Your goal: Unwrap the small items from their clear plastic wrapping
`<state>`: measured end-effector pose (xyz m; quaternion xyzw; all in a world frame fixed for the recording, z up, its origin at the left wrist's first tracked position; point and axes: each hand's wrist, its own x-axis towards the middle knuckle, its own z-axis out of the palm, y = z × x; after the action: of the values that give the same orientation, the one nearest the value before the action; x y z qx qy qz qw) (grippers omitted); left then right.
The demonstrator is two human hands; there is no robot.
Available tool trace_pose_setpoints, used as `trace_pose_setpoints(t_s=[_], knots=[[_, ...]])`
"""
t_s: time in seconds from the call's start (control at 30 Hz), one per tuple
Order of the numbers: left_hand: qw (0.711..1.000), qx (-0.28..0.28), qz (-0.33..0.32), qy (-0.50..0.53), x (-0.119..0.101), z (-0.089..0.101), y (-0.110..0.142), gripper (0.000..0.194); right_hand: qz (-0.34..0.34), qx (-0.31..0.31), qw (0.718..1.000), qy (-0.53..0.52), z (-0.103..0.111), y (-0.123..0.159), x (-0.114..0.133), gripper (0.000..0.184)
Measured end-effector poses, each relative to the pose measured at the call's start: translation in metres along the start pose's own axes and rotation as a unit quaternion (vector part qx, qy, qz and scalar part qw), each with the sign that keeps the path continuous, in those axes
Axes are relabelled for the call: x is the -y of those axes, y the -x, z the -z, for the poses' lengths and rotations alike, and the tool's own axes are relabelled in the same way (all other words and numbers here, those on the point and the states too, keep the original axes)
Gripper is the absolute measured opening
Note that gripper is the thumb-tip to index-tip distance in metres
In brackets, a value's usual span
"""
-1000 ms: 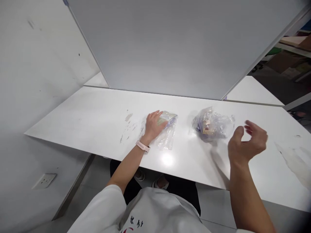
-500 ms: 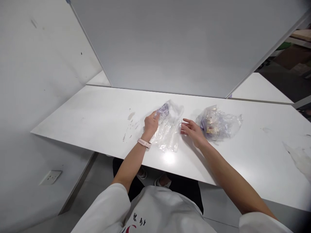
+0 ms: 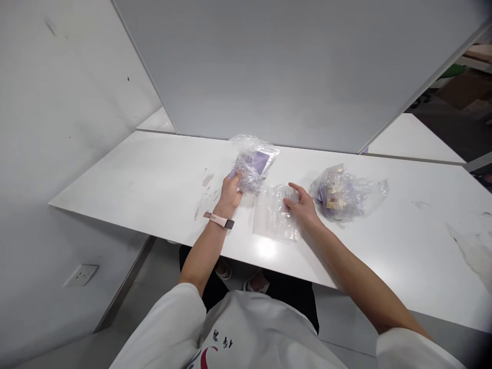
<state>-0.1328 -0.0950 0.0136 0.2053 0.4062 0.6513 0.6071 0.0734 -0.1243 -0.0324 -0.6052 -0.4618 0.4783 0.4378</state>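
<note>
My left hand (image 3: 231,191) is closed on a crumpled clear plastic bag with a purple item inside (image 3: 252,162), lifted a little above the white table (image 3: 146,179). A pale watch sits on that wrist. My right hand (image 3: 302,205) rests with fingers spread on the upper right corner of a flat empty clear bag (image 3: 274,214) lying on the table. To the right of that hand lies a second crumpled clear bag holding purple and tan items (image 3: 342,195), untouched.
A large grey partition board (image 3: 277,66) stands along the table's far edge. A white wall with a power socket (image 3: 80,274) is at the left. Smudges mark the tabletop near the left hand (image 3: 206,180) and at the far right (image 3: 467,246).
My left hand has raised the bag with the purple item up and away from the flat bag. My right hand came in from the right and settled on the flat bag.
</note>
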Motion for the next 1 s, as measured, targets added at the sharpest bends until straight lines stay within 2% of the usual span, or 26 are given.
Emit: trace_pose_setpoints(t_s=[0.07, 0.17, 0.27, 0.33, 0.4, 0.47, 0.53, 0.57, 0.67, 0.73, 0.77, 0.83, 0.9, 0.97, 1.0], knots=[[0.999, 0.047, 0.007, -0.015, -0.002, -0.008, 0.017, 0.030, -0.020, 0.049, 0.997, -0.060, -0.015, -0.010, 0.008, 0.076], [0.993, 0.101, 0.020, -0.059, -0.004, -0.011, 0.038, 0.034, -0.024, 0.153, 0.972, -0.179, -0.025, -0.019, 0.028, 0.067], [0.989, 0.087, -0.007, -0.120, -0.002, 0.001, 0.047, 0.033, -0.008, 0.185, 0.939, -0.288, -0.015, -0.009, 0.043, 0.065], [0.982, 0.061, -0.028, -0.174, 0.004, 0.012, 0.047, 0.029, -0.012, 0.217, 0.919, -0.329, -0.008, 0.004, 0.041, 0.073], [0.965, 0.052, -0.045, -0.253, 0.010, 0.019, 0.049, 0.028, -0.028, 0.219, 0.919, -0.328, -0.009, 0.015, 0.031, 0.074], [0.920, 0.088, -0.073, -0.376, 0.012, 0.022, 0.053, 0.032, -0.045, 0.168, 0.935, -0.309, -0.016, 0.020, 0.019, 0.072], [0.843, 0.124, -0.120, -0.509, 0.006, 0.024, 0.056, 0.040, -0.055, 0.105, 0.946, -0.301, -0.022, 0.018, 0.009, 0.065], [0.803, 0.120, -0.150, -0.565, 0.001, 0.027, 0.055, 0.044, -0.059, 0.083, 0.947, -0.304, -0.023, 0.015, 0.006, 0.061], [0.685, 0.003, -0.221, -0.694, -0.022, 0.044, 0.043, 0.049, -0.073, 0.071, 0.939, -0.328, -0.016, 0.005, 0.003, 0.057], [0.618, -0.042, -0.195, -0.760, -0.034, 0.061, 0.030, 0.062, -0.085, 0.074, 0.931, -0.348, -0.009, 0.001, 0.006, 0.060], [0.600, -0.037, -0.163, -0.782, -0.038, 0.069, 0.024, 0.074, -0.090, 0.071, 0.927, -0.356, -0.006, 0.000, 0.007, 0.062], [0.602, 0.012, -0.095, -0.793, -0.043, 0.082, 0.015, 0.091, -0.100, 0.063, 0.923, -0.366, -0.003, 0.000, 0.009, 0.064], [0.632, 0.073, -0.056, -0.769, -0.047, 0.089, 0.006, 0.092, -0.104, 0.061, 0.924, -0.363, -0.004, 0.001, 0.009, 0.064], [0.670, 0.108, -0.070, -0.731, -0.058, 0.096, -0.008, 0.087, -0.103, 0.065, 0.928, -0.351, -0.006, 0.002, 0.008, 0.062], [0.689, 0.098, -0.095, -0.712, -0.068, 0.101, -0.019, 0.083, -0.101, 0.067, 0.931, -0.345, -0.006, 0.002, 0.007, 0.061]])
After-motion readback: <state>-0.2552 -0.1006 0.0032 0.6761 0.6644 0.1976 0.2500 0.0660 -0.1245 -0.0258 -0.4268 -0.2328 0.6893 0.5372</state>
